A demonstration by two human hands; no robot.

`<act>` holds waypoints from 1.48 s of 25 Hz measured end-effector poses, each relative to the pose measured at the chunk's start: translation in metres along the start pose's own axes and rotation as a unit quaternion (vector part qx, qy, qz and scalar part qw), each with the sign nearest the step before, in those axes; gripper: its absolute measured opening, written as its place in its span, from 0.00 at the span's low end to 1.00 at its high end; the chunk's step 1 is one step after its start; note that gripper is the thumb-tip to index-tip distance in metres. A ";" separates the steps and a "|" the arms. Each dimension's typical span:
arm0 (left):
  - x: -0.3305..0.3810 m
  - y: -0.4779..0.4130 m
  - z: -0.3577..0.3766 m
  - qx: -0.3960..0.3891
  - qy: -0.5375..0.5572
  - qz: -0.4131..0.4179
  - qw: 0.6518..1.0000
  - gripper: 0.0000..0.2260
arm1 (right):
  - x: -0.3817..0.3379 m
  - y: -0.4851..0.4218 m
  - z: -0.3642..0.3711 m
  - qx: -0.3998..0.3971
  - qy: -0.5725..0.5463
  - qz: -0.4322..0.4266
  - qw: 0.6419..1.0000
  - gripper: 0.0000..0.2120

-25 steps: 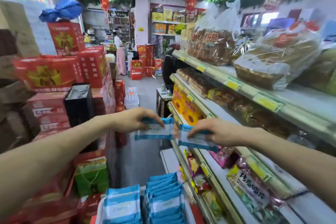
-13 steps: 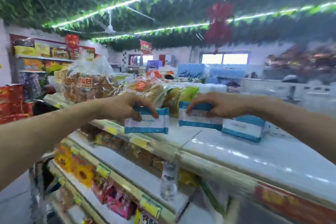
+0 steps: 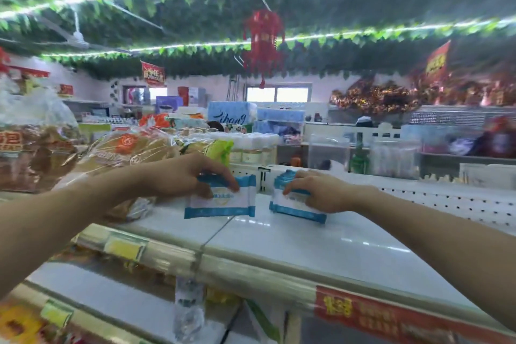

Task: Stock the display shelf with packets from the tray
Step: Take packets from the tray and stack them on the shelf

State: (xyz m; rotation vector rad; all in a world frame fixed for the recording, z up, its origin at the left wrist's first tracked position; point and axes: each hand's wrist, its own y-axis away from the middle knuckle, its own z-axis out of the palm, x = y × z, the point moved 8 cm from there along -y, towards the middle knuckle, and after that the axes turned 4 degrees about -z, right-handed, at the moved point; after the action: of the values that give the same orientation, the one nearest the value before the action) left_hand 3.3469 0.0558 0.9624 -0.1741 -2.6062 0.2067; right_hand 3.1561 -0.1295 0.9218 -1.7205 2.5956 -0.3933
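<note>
My left hand [image 3: 192, 176] grips the top edge of a white packet with blue bands [image 3: 223, 202], held upright just above the white top shelf [image 3: 307, 243]. My right hand [image 3: 318, 193] presses on a small stack of the same blue-and-white packets [image 3: 293, 208] that rests on the shelf, right of the left packet. The two lots of packets are a short gap apart. The tray is out of view.
Bagged bread [image 3: 122, 153] crowds the shelf to the left of my left hand. A white perforated back panel [image 3: 446, 198] runs behind the shelf. Price-tag rails [image 3: 122, 246] edge the shelf front, with lower shelves below. Jars and boxes stand beyond the panel.
The view swung from the aisle and tray up to the top shelf. Both hands carried packets up there; the right hand's packets now rest on the shelf beside earlier ones.
</note>
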 end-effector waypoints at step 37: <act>0.011 -0.113 0.074 0.145 -0.168 0.104 0.970 0.12 | -0.012 0.061 -0.063 0.131 0.114 -0.030 0.984 0.18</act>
State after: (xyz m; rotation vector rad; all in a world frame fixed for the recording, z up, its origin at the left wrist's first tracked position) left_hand 3.2909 -0.0617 0.9245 -0.3342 -2.8461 0.7456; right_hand 3.0969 -0.0835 0.9681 -1.7546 2.4955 -0.9391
